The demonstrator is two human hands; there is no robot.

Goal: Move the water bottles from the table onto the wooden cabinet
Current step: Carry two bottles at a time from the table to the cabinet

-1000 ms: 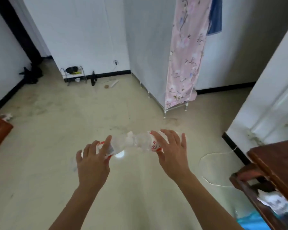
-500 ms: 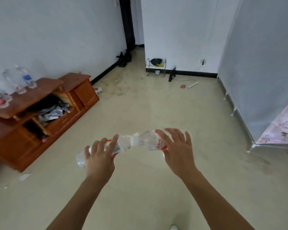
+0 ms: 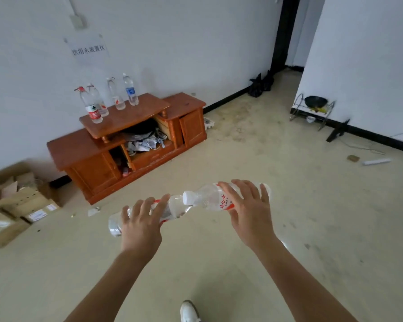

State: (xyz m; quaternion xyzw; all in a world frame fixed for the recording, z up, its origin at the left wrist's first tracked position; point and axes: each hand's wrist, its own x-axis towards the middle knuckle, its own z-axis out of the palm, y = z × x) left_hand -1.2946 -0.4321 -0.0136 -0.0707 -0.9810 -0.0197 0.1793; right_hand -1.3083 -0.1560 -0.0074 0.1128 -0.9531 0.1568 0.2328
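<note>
My left hand (image 3: pixel 141 223) grips a clear water bottle (image 3: pixel 172 209) lying sideways, its base sticking out to the left. My right hand (image 3: pixel 248 211) grips a second clear bottle with a red and white label (image 3: pixel 213 199), also sideways, its white cap pointing left toward the first bottle. Both are held above the floor at mid-frame. The wooden cabinet (image 3: pixel 135 117) stands against the left wall, ahead and to the left of my hands. Several water bottles stand upright on its raised top, one with a blue label (image 3: pixel 130 90) and one with a red label (image 3: pixel 92 108).
Cardboard boxes (image 3: pixel 16 205) lie on the floor at the far left, beside the cabinet. A metal rack with a black pan (image 3: pixel 312 108) stands by the right wall. A white tube (image 3: pixel 376 161) and small litter lie on the floor. My white shoe (image 3: pixel 189 311) shows at the bottom.
The view has swung left, from the fabric wardrobe and table to the cabinet, which now sits closer and more central. Both hands keep the same hold on the bottles.
</note>
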